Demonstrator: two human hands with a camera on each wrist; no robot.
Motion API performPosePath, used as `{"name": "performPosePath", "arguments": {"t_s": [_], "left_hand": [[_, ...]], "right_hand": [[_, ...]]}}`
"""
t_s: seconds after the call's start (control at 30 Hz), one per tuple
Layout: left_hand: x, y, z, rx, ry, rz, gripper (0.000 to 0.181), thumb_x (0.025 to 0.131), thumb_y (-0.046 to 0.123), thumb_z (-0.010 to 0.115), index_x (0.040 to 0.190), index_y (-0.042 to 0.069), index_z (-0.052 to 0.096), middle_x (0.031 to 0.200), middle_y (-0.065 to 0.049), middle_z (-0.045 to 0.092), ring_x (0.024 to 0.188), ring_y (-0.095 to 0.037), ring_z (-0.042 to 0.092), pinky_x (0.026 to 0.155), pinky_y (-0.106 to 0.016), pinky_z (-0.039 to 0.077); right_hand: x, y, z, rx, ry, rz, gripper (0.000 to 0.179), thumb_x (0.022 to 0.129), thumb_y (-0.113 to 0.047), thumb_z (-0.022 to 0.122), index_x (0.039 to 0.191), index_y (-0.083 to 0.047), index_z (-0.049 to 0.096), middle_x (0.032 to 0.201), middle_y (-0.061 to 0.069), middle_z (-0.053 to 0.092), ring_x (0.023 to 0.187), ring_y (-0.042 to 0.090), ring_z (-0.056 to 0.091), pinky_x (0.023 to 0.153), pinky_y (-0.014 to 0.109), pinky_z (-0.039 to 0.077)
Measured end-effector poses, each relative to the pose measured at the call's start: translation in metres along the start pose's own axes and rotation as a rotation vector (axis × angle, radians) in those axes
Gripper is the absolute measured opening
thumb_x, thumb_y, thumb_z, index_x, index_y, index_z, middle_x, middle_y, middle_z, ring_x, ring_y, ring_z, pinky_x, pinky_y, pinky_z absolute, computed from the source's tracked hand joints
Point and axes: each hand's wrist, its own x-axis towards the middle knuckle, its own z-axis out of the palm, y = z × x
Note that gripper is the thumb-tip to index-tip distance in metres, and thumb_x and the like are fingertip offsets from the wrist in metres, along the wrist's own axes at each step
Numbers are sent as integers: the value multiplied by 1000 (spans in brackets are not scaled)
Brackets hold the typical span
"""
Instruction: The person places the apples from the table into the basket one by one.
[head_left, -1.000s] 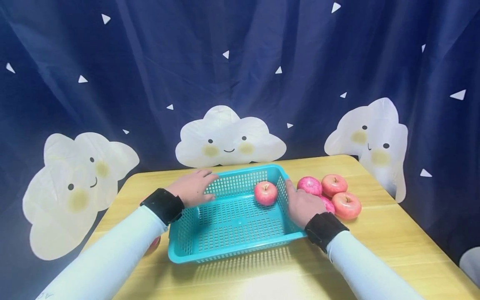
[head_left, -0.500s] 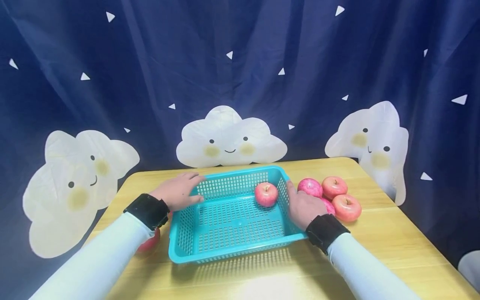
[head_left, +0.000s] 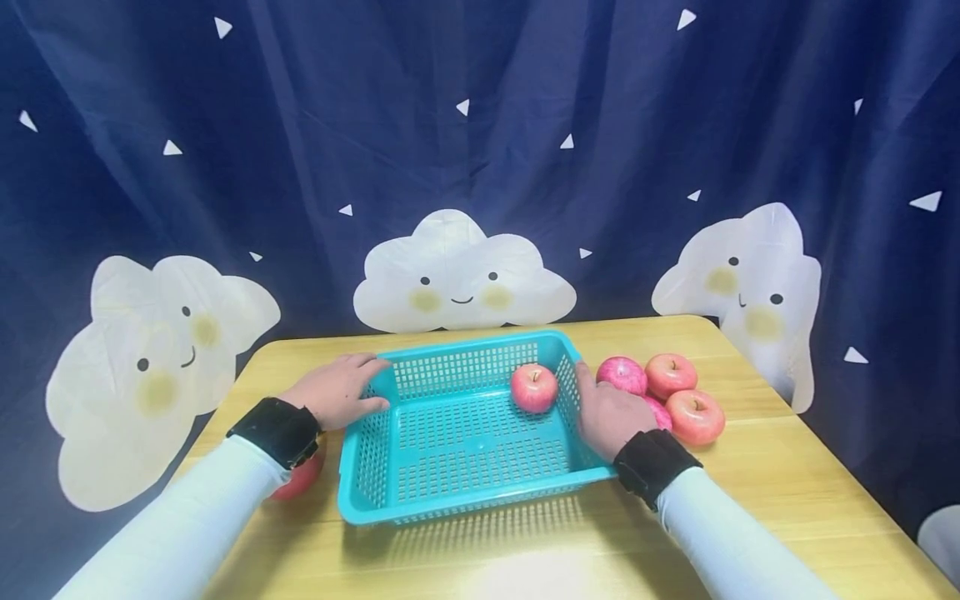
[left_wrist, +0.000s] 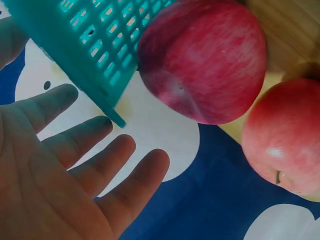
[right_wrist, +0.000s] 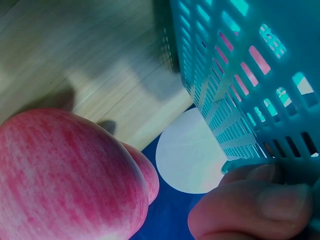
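Note:
A turquoise plastic basket stands on the table with a red apple in its far right corner. My right hand grips the basket's right side; its curled fingers show at the rim in the right wrist view. At the far left corner is my left hand, with nothing held. In the left wrist view its fingers are spread and fairly straight, close to the rim. Below that wrist sits an apple, partly hidden; the left wrist view shows a dark red apple and a lighter apple.
Several apples lie in a cluster right of the basket, close to my right hand. One large striped apple fills the lower left of the right wrist view. Behind the wooden table hangs a dark blue curtain with white clouds.
My left hand has moved left, from over the basket to its left rim. More of the apple below that wrist shows. The right hand and basket have stayed in place.

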Motion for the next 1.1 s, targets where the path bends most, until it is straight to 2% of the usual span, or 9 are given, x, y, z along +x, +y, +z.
{"name": "performPosePath", "arguments": {"t_s": [0.13, 0.37, 0.63, 0.8, 1.1], "left_hand": [[-3, -1, -1, -11, 2, -11, 72, 94, 47, 68, 149, 7, 48, 150, -21, 47, 138, -42, 43, 108, -61, 38], [-13, -6, -1, -27, 7, -25, 71, 94, 43, 68, 150, 5, 47, 150, -23, 47, 137, -44, 43, 109, -62, 37], [-21, -17, 3, -75, 57, -13, 70, 93, 41, 69, 148, 2, 48, 145, -22, 52, 134, -44, 46, 107, -62, 39], [-26, -21, 0, -99, 48, -41, 73, 93, 43, 69, 149, 3, 46, 145, -22, 52, 134, -45, 46, 105, -63, 41], [-36, -31, 0, -115, 51, -41, 71, 96, 47, 64, 148, 3, 47, 145, -22, 52, 137, -45, 43, 107, -65, 38]], "right_hand": [[0, 0, -2, -14, 15, -19, 63, 102, -25, 51, 156, -3, 26, 95, 20, 66, 79, 39, 68, 62, 55, 56], [0, 1, -2, 7, -23, 2, 69, 101, -28, 54, 158, -5, 23, 92, 16, 65, 81, 38, 68, 61, 53, 55], [0, 1, -2, 21, -44, 12, 73, 100, -30, 55, 159, -5, 19, 93, 16, 64, 84, 38, 68, 63, 53, 55], [1, 2, -1, 24, -44, 16, 72, 101, -29, 54, 159, -5, 19, 91, 15, 63, 84, 38, 68, 66, 54, 56], [1, 1, -1, 12, -27, -2, 73, 99, -26, 57, 158, -4, 21, 88, 14, 62, 82, 37, 68, 64, 53, 56]]}}
